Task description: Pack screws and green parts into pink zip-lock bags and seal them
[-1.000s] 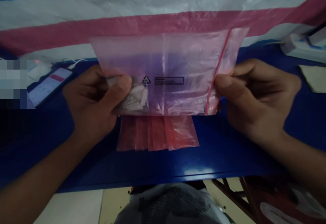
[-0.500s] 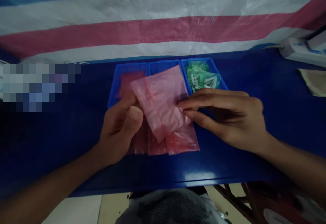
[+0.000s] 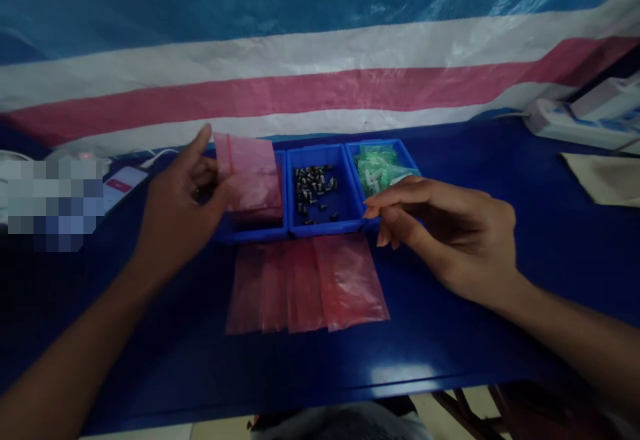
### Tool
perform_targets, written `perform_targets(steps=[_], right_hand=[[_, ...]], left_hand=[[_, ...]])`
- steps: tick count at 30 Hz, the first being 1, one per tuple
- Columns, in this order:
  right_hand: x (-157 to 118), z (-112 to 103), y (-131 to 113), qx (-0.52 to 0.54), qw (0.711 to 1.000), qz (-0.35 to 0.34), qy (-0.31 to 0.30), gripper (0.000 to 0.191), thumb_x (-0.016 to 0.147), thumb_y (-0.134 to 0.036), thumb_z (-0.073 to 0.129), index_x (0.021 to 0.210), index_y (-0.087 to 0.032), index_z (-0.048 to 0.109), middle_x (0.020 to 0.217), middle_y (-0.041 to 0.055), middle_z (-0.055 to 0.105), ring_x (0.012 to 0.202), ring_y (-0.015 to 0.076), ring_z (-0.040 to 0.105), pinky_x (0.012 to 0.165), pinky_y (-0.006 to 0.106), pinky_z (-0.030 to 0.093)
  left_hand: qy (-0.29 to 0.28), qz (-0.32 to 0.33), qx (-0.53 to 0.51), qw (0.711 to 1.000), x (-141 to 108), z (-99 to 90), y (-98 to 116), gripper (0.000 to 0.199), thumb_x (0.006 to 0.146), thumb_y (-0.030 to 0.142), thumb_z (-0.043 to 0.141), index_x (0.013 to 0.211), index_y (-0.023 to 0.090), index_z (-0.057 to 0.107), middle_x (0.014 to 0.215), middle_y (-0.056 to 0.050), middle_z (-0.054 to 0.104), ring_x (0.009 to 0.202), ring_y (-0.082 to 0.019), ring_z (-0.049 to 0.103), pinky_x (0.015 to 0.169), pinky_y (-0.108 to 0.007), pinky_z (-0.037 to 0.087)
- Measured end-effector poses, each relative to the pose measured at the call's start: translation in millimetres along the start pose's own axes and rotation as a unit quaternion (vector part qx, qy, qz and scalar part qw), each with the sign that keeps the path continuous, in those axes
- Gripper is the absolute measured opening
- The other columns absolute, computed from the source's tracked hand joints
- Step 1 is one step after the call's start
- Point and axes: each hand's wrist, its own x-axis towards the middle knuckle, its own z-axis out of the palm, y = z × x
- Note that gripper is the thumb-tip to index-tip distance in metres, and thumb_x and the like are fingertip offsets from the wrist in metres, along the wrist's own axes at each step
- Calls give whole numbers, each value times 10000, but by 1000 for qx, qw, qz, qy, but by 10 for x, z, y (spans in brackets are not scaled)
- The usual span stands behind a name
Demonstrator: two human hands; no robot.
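A pink zip bag [image 3: 253, 177] is upright over the left blue tray [image 3: 255, 233], its edge at the thumb of my left hand [image 3: 185, 193], which grips it. Small dark screws [image 3: 313, 190] lie in the middle blue tray [image 3: 325, 228]. Green bags with white pieces [image 3: 383, 167] fill the right blue tray [image 3: 407, 153]. My right hand [image 3: 445, 233] hovers at that tray's front corner, thumb and forefinger pinched; anything between them is too small to make out. Several pink bags [image 3: 350, 280] lie overlapping in front of the trays.
At the left are a phone [image 3: 125, 180], white cables [image 3: 160, 155] and a blurred-out patch. A white power strip [image 3: 570, 123] and a beige cloth-like piece [image 3: 603, 177] are at the right of the blue table [image 3: 450, 340]. A striped sheet [image 3: 320, 100] hangs behind.
My left hand has carried the pink bag left and away from my right hand, which has let go of it. The middle tray's screws are now uncovered. The view has tilted up slightly.
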Motion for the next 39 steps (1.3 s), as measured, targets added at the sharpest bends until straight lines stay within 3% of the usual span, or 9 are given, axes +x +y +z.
perform_targets(steps=[3,5,8,14,23,27,30,34,39], right_hand=[[19,-9,-2,-41,998,-36,-22,227,1015,-64,661,1074,-226,808,873,-4,805,650,114,739,630,282,616],[17,-13,-2,-69,994,-68,-50,234,1019,-50,647,1081,-221,793,891,6,814,743,132,765,702,288,633],[-15,-4,20,-91,981,-124,-120,225,1036,-41,622,1129,-187,767,1001,46,821,871,131,783,748,252,629],[-104,61,67,-172,917,-261,-247,249,1117,-141,535,998,-142,753,1008,95,795,887,166,771,723,285,604],[-92,61,54,-222,904,-263,-252,371,1174,-261,468,1013,-130,775,902,70,741,774,161,685,674,306,526],[-135,88,32,-288,880,-207,-314,464,1111,-529,588,1321,-144,737,877,36,704,626,171,596,570,348,409],[-174,109,35,-305,868,-196,-339,512,1044,-459,642,1478,-189,657,881,15,704,595,170,572,549,345,320],[-150,84,55,-300,862,-240,-331,301,1039,-247,526,1245,-188,737,794,-1,654,568,158,504,538,347,314],[-112,22,43,-237,886,-348,-191,196,893,-113,569,759,-232,651,666,-5,542,563,153,466,480,340,353]], left_hand=[[-5,95,172,981,-19,-17,69,569,967,423,761,1496,226,689,1348,-116,767,1254,-341,711,1204,-586,549],[-12,157,212,964,-23,-20,147,397,1002,418,739,1363,256,771,1503,-122,704,1424,-376,625,1279,-648,468],[-94,180,192,960,-16,-26,189,295,1078,457,645,1238,278,818,1533,-69,712,1510,-340,591,1289,-611,493],[-234,140,95,957,1,-101,48,504,1056,750,556,1239,372,835,1434,24,773,1409,-301,705,1274,-497,554],[-198,144,71,967,47,-148,64,367,1031,695,659,1125,398,853,1289,42,834,1230,-267,790,1153,-488,639],[-166,145,68,973,42,-107,87,309,993,657,724,1120,403,846,1249,59,842,1175,-280,793,1082,-517,658],[-99,195,65,974,32,-46,152,181,1001,508,749,1096,385,843,1178,59,856,1089,-276,807,1003,-524,675],[-49,258,50,964,-40,71,344,131,1010,297,745,1067,374,834,1084,57,869,1005,-233,815,936,-453,677],[-90,243,-18,966,-252,163,577,265,1004,257,761,1211,412,817,1215,38,854,1139,-243,807,1064,-440,657]])
